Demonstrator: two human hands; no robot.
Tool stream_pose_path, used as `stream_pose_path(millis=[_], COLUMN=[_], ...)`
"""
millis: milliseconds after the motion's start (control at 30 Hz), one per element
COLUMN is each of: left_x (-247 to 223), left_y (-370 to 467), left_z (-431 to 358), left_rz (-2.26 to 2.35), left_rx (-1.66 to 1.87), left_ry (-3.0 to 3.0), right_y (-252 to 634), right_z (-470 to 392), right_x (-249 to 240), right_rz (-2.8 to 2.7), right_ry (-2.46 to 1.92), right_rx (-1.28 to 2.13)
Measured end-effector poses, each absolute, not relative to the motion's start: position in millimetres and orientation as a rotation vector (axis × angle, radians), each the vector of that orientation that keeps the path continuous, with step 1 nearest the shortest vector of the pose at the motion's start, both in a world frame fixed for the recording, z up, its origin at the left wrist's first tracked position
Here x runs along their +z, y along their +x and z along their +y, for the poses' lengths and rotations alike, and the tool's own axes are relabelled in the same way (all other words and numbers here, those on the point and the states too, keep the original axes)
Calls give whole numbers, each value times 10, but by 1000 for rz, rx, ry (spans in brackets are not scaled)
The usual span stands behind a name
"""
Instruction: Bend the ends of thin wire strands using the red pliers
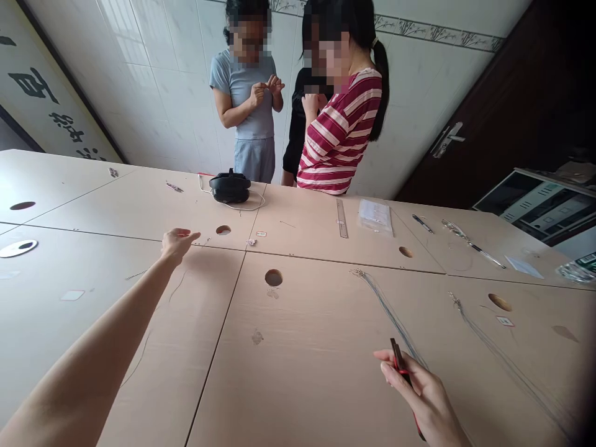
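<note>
My left hand (178, 244) reaches out over the table (298, 335), left of a round hole. Its fingers are pinched together; anything between them is too small to make out. Near the front right, my right hand (421, 388) holds red-handled pliers (401, 365), their dark jaws pointing up and away. A bundle of bluish cords (388, 310) runs beneath the pliers and that hand. Further right lies a second bundle of thin cords (488, 347). Between the two table holes is a small shiny piece (252, 242), with a little label (261, 234) beside it.
A black case (230, 187) with a white cable sits at the far edge. A steel ruler (342, 218), a clear plastic box (375, 216) and a pen (423, 223) lie to its right. Several people stand behind the table. Round holes and seams break the tabletop.
</note>
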State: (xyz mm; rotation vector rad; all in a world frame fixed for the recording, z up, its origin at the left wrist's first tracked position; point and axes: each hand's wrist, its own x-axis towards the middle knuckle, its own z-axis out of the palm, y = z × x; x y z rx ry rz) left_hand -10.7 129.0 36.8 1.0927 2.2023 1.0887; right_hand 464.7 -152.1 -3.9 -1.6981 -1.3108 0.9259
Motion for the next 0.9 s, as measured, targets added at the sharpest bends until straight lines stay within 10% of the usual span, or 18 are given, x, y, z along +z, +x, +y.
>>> stream_pose_path(millis=[500, 900], left_x=[1323, 158], left_y=[1151, 1559], left_z=[-290, -1505], left_rz=[936, 1001], left_rx=[1155, 476], left_ry=[1277, 1253], right_y=[4491, 4913], right_z=[-1646, -1494], right_x=[55, 143], right_rz=[-1261, -1308], right_ry=[-1672, -1814], right_rx=[974, 678])
